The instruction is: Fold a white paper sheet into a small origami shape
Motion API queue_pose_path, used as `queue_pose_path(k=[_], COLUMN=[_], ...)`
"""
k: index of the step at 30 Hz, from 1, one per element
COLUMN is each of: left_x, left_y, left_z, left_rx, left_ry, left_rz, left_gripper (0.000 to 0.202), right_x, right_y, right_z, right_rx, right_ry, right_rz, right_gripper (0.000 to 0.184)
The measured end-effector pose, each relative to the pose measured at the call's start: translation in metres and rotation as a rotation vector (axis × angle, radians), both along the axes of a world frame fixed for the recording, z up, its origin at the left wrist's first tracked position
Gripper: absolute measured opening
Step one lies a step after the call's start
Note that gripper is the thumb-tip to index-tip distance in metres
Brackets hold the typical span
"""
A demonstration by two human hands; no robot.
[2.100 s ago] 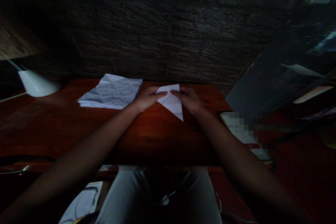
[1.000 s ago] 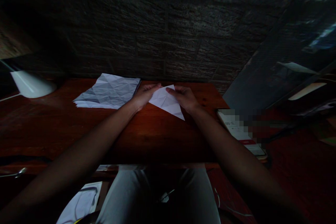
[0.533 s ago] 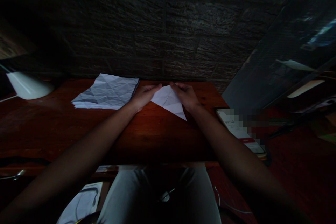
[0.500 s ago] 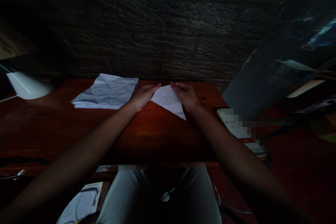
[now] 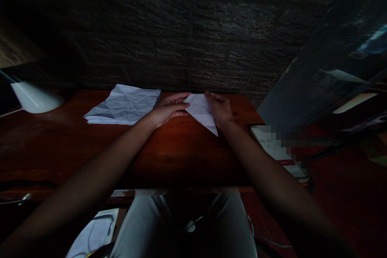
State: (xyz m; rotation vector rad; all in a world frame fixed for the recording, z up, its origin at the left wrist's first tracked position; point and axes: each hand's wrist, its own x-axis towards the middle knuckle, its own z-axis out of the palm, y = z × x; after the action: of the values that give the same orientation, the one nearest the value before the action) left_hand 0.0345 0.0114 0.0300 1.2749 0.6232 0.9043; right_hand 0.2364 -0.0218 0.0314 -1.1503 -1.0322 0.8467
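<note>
A folded sheet of white paper is held between my two hands above the wooden table, its pointed corner aimed toward me and to the right. My left hand pinches the paper's left corner with thumb and fingertips. At the upper right edge, my right hand grips the paper, its fingers partly hidden behind it. Just left of my left hand lies a stack of creased white sheets.
The reddish wooden table runs against a dark block wall. A phone with a timer lies at its right edge beside my right forearm. A white lamp-like base stands at the left.
My left hand has shifted right and its fingers have spread somewhat around the paper's left corner. The right hand and the folded paper have moved slightly right.
</note>
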Motion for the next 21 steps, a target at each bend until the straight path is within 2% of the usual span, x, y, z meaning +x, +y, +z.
queue_pose_path(k=[4, 6, 8, 11, 15, 18, 21], left_x=[-0.001, -0.001, -0.001, -0.001, 0.002, 0.005, 0.007], left_y=[-0.003, -0.002, 0.000, 0.002, 0.002, 0.003, 0.006], left_z=[0.000, -0.002, -0.004, -0.005, -0.007, -0.009, -0.011], left_rx=[0.023, 0.046, 0.078, 0.109, 0.157, 0.225, 0.319], left_ry=[0.014, 0.015, 0.016, 0.012, 0.022, 0.044, 0.032], left_rz=[-0.110, -0.127, -0.112, -0.071, 0.007, 0.120, 0.251], left_gripper=[0.078, 0.080, 0.074, 0.065, 0.063, 0.055, 0.048], right_x=[0.001, 0.002, 0.002, 0.002, -0.001, -0.004, -0.007], right_y=[0.002, 0.003, 0.003, 0.004, 0.002, 0.000, -0.003], right_z=[0.001, 0.000, -0.002, -0.002, 0.000, 0.002, 0.002], right_rx=[-0.014, -0.009, 0.003, 0.028, 0.013, 0.018, 0.016], right_ry=[-0.006, -0.025, -0.051, -0.083, -0.063, -0.054, -0.048], right_rz=[-0.040, -0.050, -0.052, -0.056, -0.050, -0.035, 0.053], right_gripper=[0.048, 0.049, 0.050, 0.051, 0.049, 0.044, 0.038])
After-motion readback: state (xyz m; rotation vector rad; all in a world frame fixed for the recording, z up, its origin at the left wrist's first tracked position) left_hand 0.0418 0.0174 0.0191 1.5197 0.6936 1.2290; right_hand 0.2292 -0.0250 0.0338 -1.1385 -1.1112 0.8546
